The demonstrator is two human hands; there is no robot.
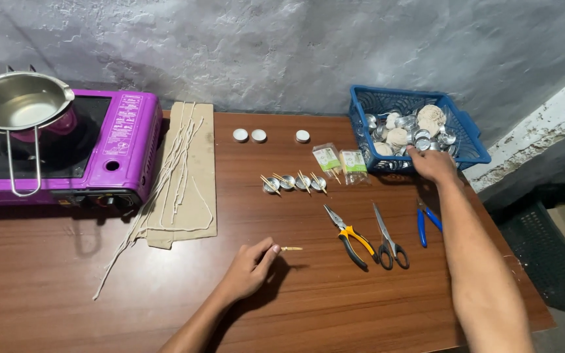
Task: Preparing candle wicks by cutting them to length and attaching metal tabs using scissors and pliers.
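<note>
Left hand (pixel 248 269) pinches a small stick (pixel 290 248) flat on the worktop (pixel 335 307). Right hand (pixel 431 163) reaches over the blue basket (pixel 472 147) rim, fingers curled among metal cups (pixel 397 134); grip unclear. Risk: sleeve-side forearm snags the basket, tipping cups out.

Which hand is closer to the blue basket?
The right hand: its fingers reach over the front rim of the blue basket. The left hand is far off, holding a small stick over the table's middle.
</note>
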